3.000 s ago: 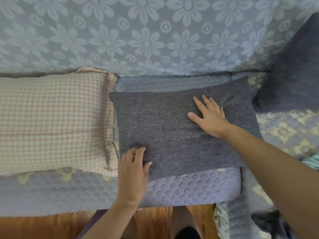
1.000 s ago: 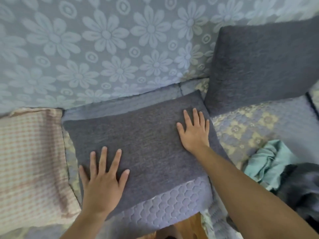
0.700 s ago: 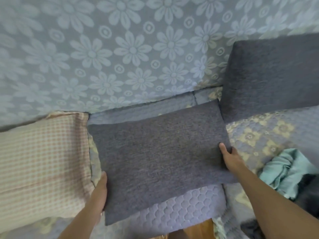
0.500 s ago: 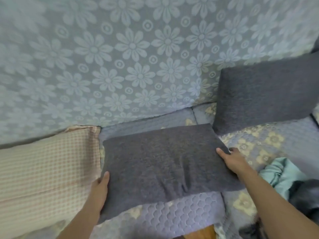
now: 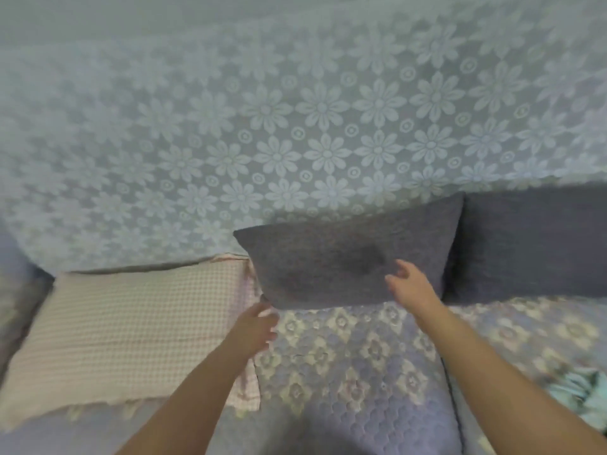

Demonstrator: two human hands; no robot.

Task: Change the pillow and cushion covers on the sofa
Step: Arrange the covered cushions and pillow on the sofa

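Observation:
A dark grey pillow (image 5: 348,254) stands on its long edge, leaning against the flower-patterned sofa back (image 5: 295,142). My left hand (image 5: 254,330) hovers at its lower left corner; the fingers are loosely curled, a fingertip is at the corner, and nothing is held. My right hand (image 5: 410,285) is in front of the pillow's lower right part, fingers relaxed and spread, just off or lightly touching the fabric. A second dark grey pillow (image 5: 532,244) leans against the back right beside it. A pink checked pillow (image 5: 131,326) lies flat on the seat to the left.
The seat is covered by a lilac quilted cover (image 5: 354,356) with a flower pattern. A crumpled teal cloth (image 5: 584,389) lies at the right edge of the seat. The image is blurred by head motion.
The grey pillow lay flat on the seat with both hands gripping its ends. It has been lifted up against the sofa back beside the other grey pillow, and both hands have let go.

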